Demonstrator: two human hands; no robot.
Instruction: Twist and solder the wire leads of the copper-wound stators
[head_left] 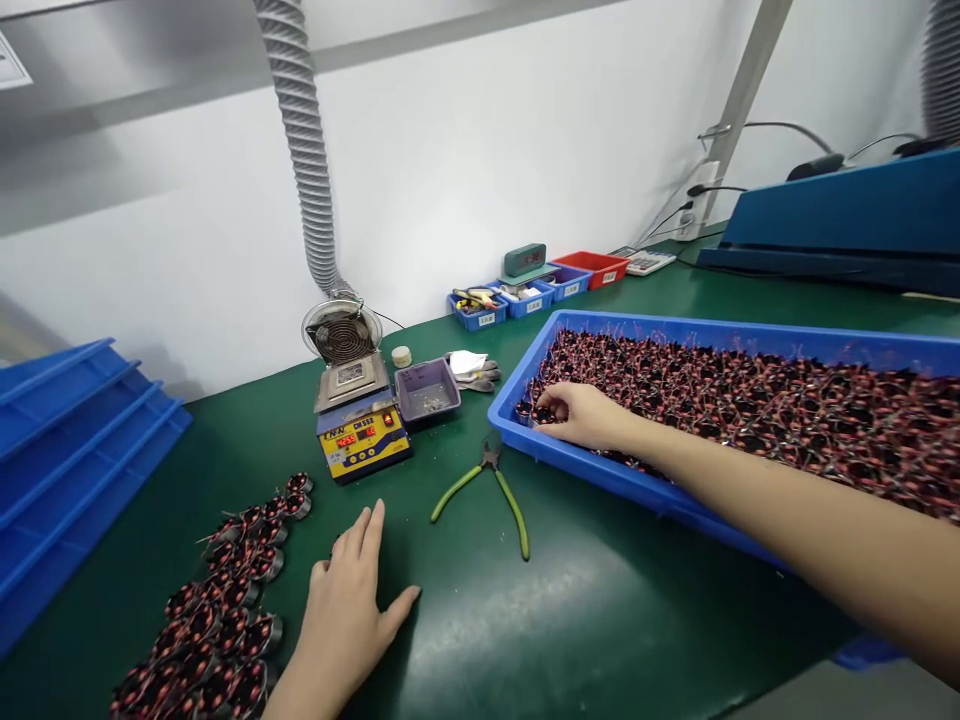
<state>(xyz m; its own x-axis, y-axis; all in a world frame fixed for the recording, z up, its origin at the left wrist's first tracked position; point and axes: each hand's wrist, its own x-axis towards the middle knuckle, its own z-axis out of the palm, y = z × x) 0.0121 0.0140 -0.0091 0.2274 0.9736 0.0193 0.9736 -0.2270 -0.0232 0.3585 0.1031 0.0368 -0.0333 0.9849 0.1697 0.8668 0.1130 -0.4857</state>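
At a green-topped desk (600, 620), my right hand (581, 415) reaches into the near-left corner of a long blue tray (600, 470) heaped with small red-and-black wound coils (750, 400), the fingertips closed in a pinch on one coil at the tray's edge — the corner closest to me, which seems the easiest place to pick from. My left hand (349, 610) lies flat on the desk, palm down and fingers spread, holding nothing; it rests just beside a cluster of similar coils (225, 600) laid out in loose rows at the near-left, well apart from the tray, as if kept separate from the bulk supply.

Between the two hands lie green-handled cutters (487, 490), jaws pointing away from me and handles splayed open, within easy reach of either hand. Behind them stands a small yellow-faced solder pot (360, 415) with a red digital readout, and directly above it hangs a ribbed grey extraction hose (304, 140) with a round guard — placed, I judge, to draw fumes off the pot. A small purple dish (427, 390) sits just beside the pot, with a pair of grey gloves (476, 370) behind it. Empty blue trays (67, 450) are stacked at far left; small parts bins (525, 295) line the wall.
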